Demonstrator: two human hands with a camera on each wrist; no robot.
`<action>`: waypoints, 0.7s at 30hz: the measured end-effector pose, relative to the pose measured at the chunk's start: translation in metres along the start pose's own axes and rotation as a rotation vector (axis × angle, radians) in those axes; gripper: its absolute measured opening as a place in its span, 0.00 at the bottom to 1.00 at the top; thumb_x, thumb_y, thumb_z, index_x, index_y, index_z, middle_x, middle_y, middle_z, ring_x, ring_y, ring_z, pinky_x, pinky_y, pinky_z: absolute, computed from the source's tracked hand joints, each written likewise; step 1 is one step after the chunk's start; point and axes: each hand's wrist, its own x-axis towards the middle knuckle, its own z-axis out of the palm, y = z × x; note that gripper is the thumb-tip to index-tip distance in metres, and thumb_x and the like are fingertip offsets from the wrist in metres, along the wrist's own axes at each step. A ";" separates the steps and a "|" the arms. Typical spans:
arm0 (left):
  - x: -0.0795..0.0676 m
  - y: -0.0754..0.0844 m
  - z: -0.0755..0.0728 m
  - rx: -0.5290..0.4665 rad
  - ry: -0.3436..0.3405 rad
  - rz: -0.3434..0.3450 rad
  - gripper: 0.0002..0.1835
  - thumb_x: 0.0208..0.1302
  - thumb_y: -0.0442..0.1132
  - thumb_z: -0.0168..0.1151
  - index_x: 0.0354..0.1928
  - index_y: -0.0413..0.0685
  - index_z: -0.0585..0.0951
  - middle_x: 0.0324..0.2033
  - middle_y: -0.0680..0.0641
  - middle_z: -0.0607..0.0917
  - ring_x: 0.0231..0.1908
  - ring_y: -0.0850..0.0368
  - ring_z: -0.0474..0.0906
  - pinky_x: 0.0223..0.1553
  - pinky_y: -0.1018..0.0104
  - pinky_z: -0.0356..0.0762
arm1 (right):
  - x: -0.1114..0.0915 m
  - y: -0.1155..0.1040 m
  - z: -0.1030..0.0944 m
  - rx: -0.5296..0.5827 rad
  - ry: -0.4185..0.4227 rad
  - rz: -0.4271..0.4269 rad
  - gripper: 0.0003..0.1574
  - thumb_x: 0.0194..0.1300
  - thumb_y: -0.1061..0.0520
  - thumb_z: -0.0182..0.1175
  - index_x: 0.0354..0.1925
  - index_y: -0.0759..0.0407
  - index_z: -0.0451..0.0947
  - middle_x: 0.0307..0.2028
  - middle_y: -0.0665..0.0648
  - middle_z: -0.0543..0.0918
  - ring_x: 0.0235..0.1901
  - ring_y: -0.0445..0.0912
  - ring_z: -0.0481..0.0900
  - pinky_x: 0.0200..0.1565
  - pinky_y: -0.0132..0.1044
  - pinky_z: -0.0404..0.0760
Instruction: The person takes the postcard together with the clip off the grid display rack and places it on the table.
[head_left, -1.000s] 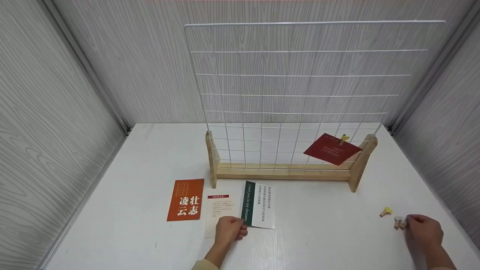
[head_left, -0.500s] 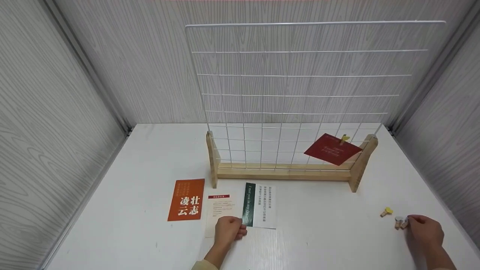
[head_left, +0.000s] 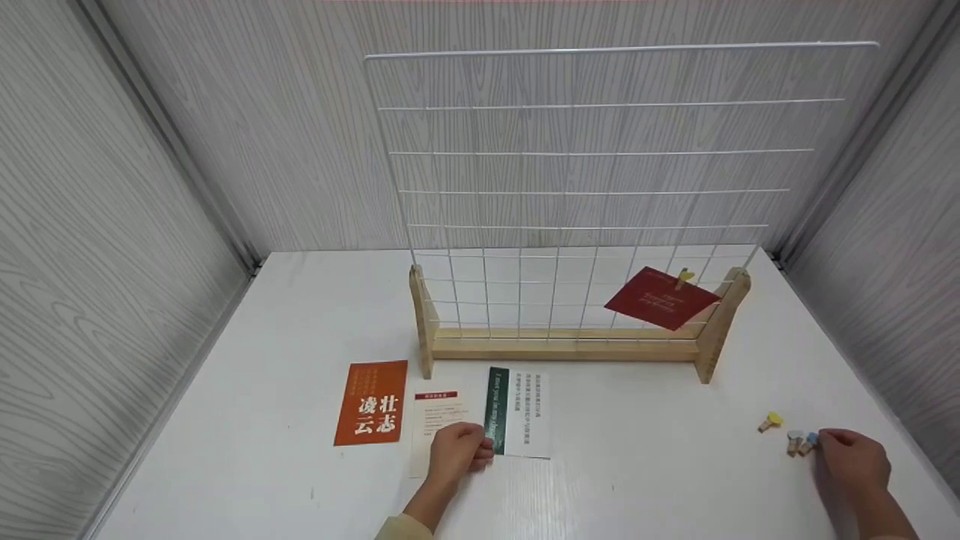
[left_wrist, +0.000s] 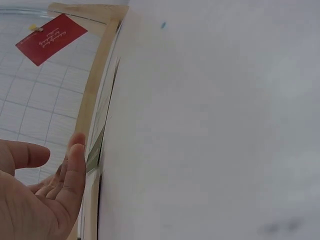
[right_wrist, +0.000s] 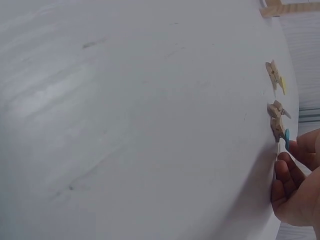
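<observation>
In the head view, my left hand (head_left: pixel 454 450) lies over the lower part of a cream card (head_left: pixel 442 409), beside the lower left corner of a green-and-white card (head_left: pixel 525 412). The left wrist view shows that thumb well apart from the relaxed fingers (left_wrist: pixel 75 170), whose tips are at the card's edge. At the right, my right hand (head_left: pixel 855 461) pinches the end of a blue-tipped clothespin (right_wrist: pixel 286 137) between thumb and fingertips. A white-tipped clothespin (head_left: pixel 794 442) lies against it, and a yellow-tipped clothespin (head_left: pixel 770 421) is a little farther off.
A white wire grid (head_left: pixel 555 154) stands in a wooden base (head_left: pixel 566 349) behind the cards. Clipped to it at lower right by a yellow clothespin (head_left: pixel 684 277) is a red card (head_left: pixel 661 298). An orange card (head_left: pixel 371 403) lies left. Grey panels enclose the white table (head_left: pixel 637 465).
The blue tip by my right fingers now shows more clearly, as that hand has shifted slightly right. The green-and-white card has slid slightly toward me. My left hand has barely moved.
</observation>
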 end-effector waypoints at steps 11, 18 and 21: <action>0.020 -0.001 -0.010 -0.005 0.023 0.081 0.13 0.57 0.35 0.53 0.42 0.33 0.75 0.30 0.45 0.80 0.30 0.54 0.77 0.31 0.66 0.75 | -0.003 0.002 -0.008 0.001 -0.009 0.015 0.31 0.64 0.50 0.42 0.54 0.75 0.58 0.49 0.73 0.64 0.44 0.60 0.65 0.35 0.44 0.71; 0.070 -0.037 -0.013 0.036 0.089 0.032 0.14 0.56 0.41 0.57 0.44 0.43 0.75 0.34 0.47 0.79 0.32 0.56 0.76 0.33 0.65 0.75 | -0.003 0.002 -0.019 0.005 -0.015 -0.011 0.31 0.63 0.50 0.44 0.52 0.76 0.59 0.42 0.72 0.70 0.39 0.58 0.69 0.30 0.40 0.72; 0.083 -0.043 -0.015 0.046 0.111 0.022 0.16 0.55 0.43 0.58 0.45 0.45 0.74 0.35 0.48 0.79 0.33 0.56 0.76 0.34 0.64 0.75 | -0.004 0.002 -0.026 0.013 -0.027 -0.049 0.32 0.61 0.49 0.45 0.52 0.76 0.60 0.35 0.68 0.75 0.35 0.56 0.72 0.27 0.37 0.71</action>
